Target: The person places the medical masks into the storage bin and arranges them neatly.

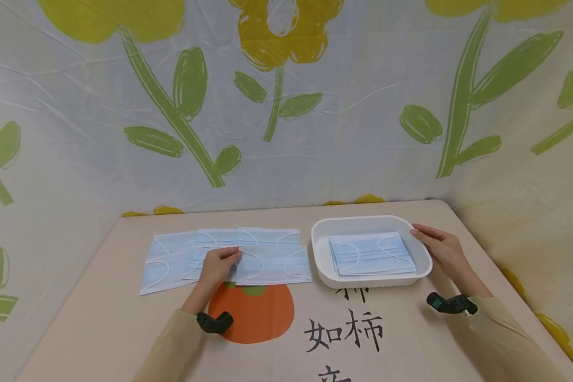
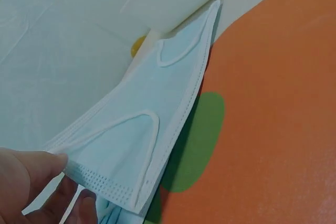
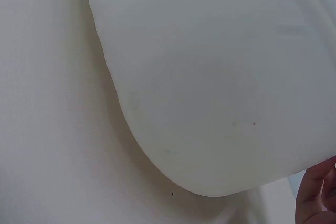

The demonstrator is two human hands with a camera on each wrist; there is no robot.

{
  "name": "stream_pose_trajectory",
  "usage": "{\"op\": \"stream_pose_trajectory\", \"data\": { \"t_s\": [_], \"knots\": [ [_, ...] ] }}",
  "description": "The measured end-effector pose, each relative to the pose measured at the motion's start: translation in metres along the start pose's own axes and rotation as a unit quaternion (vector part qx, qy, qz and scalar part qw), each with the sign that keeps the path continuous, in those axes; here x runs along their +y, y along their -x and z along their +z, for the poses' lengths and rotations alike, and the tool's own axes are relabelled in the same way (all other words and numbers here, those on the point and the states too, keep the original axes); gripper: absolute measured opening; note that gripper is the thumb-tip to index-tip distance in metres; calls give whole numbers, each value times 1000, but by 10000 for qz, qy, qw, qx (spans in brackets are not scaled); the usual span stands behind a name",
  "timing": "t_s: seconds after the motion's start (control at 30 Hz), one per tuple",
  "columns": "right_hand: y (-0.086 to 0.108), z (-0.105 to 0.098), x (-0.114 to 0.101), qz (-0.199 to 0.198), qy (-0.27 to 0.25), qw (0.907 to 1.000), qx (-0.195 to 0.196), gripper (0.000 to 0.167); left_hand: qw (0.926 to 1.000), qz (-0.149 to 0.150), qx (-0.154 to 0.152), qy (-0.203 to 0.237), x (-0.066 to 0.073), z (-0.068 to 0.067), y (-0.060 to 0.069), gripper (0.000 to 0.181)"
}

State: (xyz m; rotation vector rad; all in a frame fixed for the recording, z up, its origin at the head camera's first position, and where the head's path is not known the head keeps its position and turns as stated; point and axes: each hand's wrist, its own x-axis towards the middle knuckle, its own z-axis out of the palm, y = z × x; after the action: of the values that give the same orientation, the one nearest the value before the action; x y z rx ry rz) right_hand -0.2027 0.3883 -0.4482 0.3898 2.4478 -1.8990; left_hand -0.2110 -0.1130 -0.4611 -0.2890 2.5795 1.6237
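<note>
My left hand (image 1: 217, 268) pinches the left edge of a light blue face mask (image 1: 273, 268) in the front row. The left wrist view shows that mask (image 2: 123, 124) with its end lifted between thumb and fingers, its white ear loops on top. More face masks (image 1: 164, 273) lie overlapping to the left of this hand and behind it. On the right, my right hand (image 1: 443, 252) grips the right rim of a white plastic basin (image 1: 367, 284), thumb over the edge. A small stack of masks (image 1: 374, 254) lies flat inside it. The right wrist view shows mostly the basin's outer wall (image 3: 210, 103).
The beige table mat (image 1: 401, 329) bears a printed orange persimmon (image 1: 253, 318) and black characters (image 1: 344, 331). A flower-patterned curtain (image 1: 344, 138) hangs behind the table and along both sides. A dark camera band sits on each wrist.
</note>
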Motion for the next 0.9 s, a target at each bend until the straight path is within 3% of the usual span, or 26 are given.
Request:
{"op": "stream_pose_trajectory", "data": {
  "t_s": [0.2, 0.67, 0.9],
  "knots": [
    [0, 0, -1, 4, -158, 9999, -8, 63, 9998, 85, -20, 171, 5, -2, 1, 33],
    [0, 0, -2, 90, 17, 10000, 21, 68, 9989, 214, 161, 396, 17, -10, 5, 31],
    [1, 0, -2, 73, 10, 10000, -16, 66, 9985, 215, 90, 492, 22, -14, 7, 31]
  ]
}}
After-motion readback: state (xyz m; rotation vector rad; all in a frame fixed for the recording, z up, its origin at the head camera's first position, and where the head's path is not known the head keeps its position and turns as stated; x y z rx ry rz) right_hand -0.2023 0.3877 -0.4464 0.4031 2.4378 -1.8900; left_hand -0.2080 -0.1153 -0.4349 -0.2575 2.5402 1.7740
